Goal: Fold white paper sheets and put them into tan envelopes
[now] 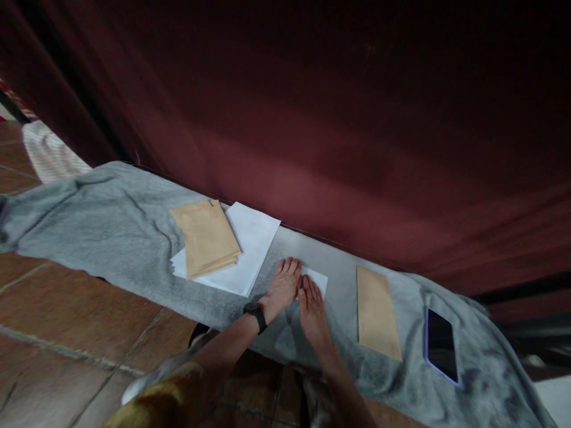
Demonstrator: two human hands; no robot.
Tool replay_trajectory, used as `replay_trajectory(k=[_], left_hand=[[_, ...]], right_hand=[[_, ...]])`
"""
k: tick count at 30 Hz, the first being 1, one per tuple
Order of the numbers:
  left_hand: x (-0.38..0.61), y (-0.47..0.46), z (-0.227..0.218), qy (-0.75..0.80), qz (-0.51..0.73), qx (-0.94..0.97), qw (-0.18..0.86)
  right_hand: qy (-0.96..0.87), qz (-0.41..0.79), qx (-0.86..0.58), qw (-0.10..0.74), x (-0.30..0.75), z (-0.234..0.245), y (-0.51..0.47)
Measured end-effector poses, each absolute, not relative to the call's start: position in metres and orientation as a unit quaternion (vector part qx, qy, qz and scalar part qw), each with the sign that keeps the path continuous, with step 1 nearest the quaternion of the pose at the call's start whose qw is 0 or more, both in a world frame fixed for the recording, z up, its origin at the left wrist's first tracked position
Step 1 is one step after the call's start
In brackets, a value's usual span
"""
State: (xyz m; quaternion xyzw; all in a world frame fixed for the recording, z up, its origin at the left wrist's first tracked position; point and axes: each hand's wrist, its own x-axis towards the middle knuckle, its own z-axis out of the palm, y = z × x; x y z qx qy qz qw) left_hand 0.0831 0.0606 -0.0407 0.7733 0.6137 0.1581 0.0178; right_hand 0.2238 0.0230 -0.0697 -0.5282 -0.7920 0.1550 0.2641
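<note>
Both my hands lie flat, fingers stretched out, on a folded white sheet of paper (317, 278) on a grey cloth (111, 220). My left hand (284, 288), with a black watch on its wrist, presses the paper's left part. My right hand (312, 312) lies next to it, covering the paper's middle. Only the paper's far right corner shows. Left of my hands a stack of brown envelopes (206, 236) rests on a pile of white sheets (254, 244). A single brown envelope (377, 312) lies to the right.
A phone (440, 345) with a dark screen and pale purple case lies face up at the right on the cloth. A dark red curtain (339, 131) hangs right behind. Brown floor tiles (66, 315) lie in front, and a striped cloth (47, 153) at far left.
</note>
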Motion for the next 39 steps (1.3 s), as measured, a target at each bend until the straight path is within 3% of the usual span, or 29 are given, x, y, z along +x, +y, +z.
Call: replay_trajectory(k=[9, 19, 25, 39], left_hand=[[0.084, 0.058, -0.046, 0.614, 0.157, 0.774, -0.007], [0.099, 0.035, -0.055, 0.571, 0.135, 0.809, -0.042], [0.097, 0.027, -0.066, 0.569, 0.112, 0.814, -0.027], [0.065, 0.021, -0.063, 0.622, 0.156, 0.767, -0.038]], right_hand=[[-0.81, 0.104, -0.516, 0.259, 0.226, -0.072, 0.014], [-0.765, 0.153, -0.571, 0.255, 0.224, -0.056, 0.031], [-0.778, 0.078, -0.591, 0.197, 0.222, -0.06, 0.029], [-0.771, -0.02, -0.599, 0.213, 0.243, -0.073, 0.03]])
